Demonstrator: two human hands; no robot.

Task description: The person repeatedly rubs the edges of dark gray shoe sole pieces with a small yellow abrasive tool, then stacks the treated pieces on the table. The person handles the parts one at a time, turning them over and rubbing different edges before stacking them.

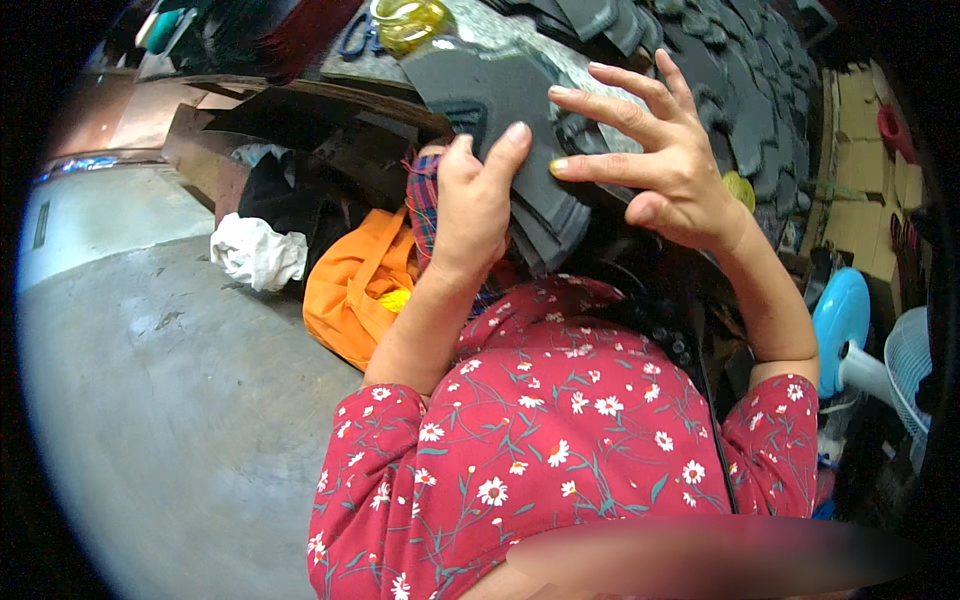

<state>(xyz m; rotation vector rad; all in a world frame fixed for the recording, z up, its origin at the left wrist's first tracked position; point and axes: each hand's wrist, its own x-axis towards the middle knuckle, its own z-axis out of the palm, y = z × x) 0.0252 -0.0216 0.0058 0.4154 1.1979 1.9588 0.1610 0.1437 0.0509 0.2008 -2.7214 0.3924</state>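
Dozens of dark grey flat pieces crowd the far right, overlapping like roof tiles, the biggest spread in play. Over on the right edge stands a blue and white fan; across to the left, an orange bag slumps below the worktop. Now to the centre: a stack of grey sheets, its near end fanned into several layers. The left hand has it, pinching the near-left side, thumb laid on the upper face, most other fingers out of sight. And the right hand? Spread wide, gripping nothing, poised just right of the stack. Smaller again, at the far side, a yellow glass jar, with blue looped handles beside it. Down to the finest detail: the right index fingertip, yellowish at its end, sits right at the stack's edge; touching or not, I can't tell. Reads to me like the layers are being separated or squared up. The next move would call for a firm left pinch while right thumb and index close on one layer, without dragging its neighbours.
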